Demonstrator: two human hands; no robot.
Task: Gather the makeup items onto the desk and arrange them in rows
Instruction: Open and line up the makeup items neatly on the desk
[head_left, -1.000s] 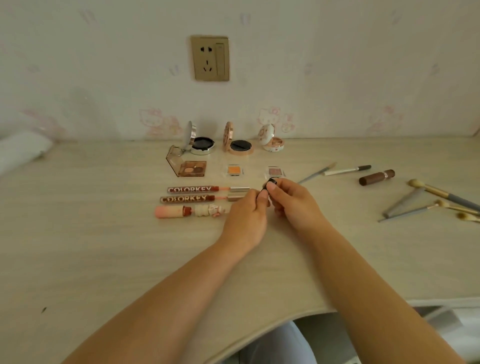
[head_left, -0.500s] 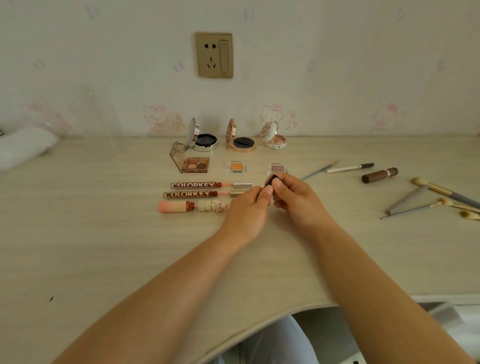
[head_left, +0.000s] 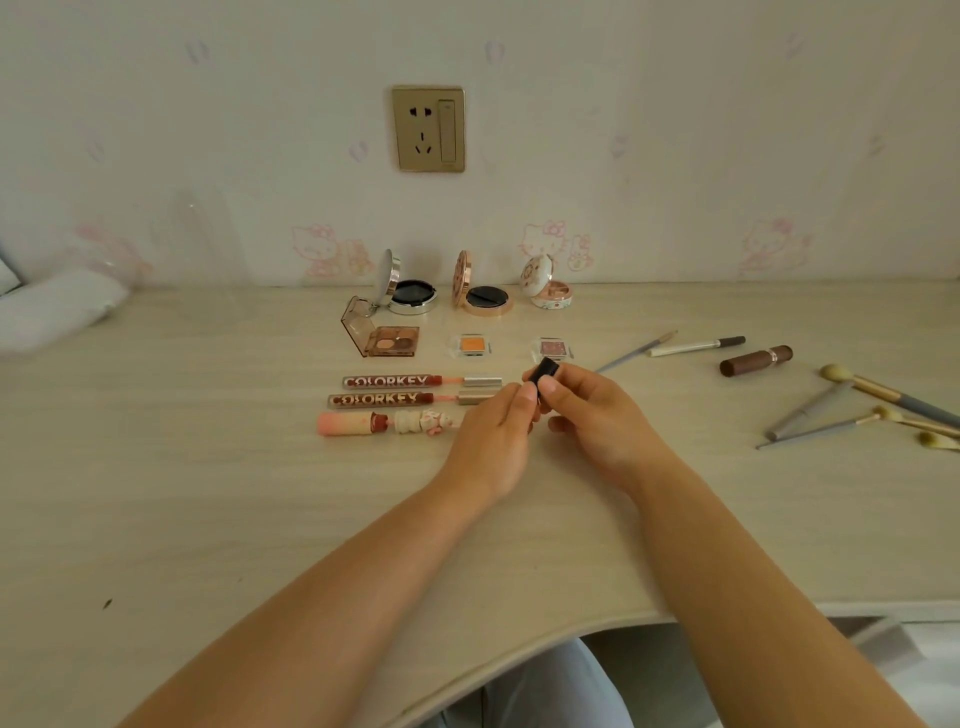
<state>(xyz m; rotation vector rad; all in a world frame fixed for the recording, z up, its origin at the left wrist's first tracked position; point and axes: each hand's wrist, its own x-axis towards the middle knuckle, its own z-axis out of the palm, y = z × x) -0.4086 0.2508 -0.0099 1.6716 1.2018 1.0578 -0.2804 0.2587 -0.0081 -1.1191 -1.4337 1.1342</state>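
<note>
A small black tube (head_left: 544, 372) is pinched between my left hand (head_left: 493, 441) and my right hand (head_left: 597, 415) above the middle of the desk (head_left: 208, 493); most of it is hidden by my fingers. Left of my hands lie two COLORKEY lip glosses (head_left: 395, 382) (head_left: 384, 399) and a pink lipstick (head_left: 374, 423), side by side. Behind them sit an open eyeshadow palette (head_left: 389, 340), an orange pan (head_left: 471, 344) and a pink pan (head_left: 552, 348). Three open compacts (head_left: 410, 293) (head_left: 485, 299) (head_left: 550, 293) stand at the wall.
On the right lie loose items: a white pencil (head_left: 696, 345), a thin grey brush (head_left: 636, 351), a brown lipstick (head_left: 756, 360) and several brushes (head_left: 883, 400). A white roll (head_left: 52, 312) rests far left. The desk's curved front edge (head_left: 545, 644) is near my body.
My hands stayed together at the same spot and shifted only slightly; the black tube now sticks out more above my fingers. The camera view moved a little.
</note>
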